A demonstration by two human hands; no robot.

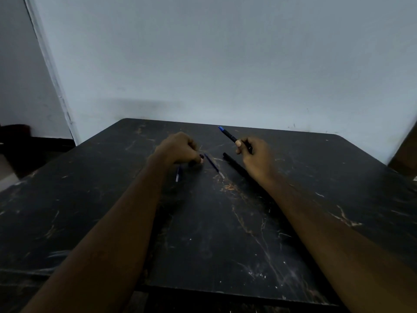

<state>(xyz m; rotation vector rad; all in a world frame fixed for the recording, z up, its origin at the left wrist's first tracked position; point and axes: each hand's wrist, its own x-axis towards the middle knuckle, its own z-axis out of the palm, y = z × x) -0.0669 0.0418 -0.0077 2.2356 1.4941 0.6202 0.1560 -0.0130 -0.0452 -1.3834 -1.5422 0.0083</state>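
Observation:
My right hand (255, 154) grips a black pen (229, 134) with a blue tip, its tip pointing up and to the far left above the table. My left hand (180, 149) is curled over the table, its fingertips pinching a small dark piece (201, 157); what that piece is I cannot tell. Between the hands a thin blue refill (213, 164) lies flat on the black marble-patterned table (225, 233). A second black pen barrel (234, 163) lies beside my right wrist. A short blue-and-clear pen part (178, 175) lies under my left wrist.
The table's far edge runs close to a pale wall (225, 64). A dark object (13, 132) sits low at the far left, and a brown object (406, 154) stands at the right edge.

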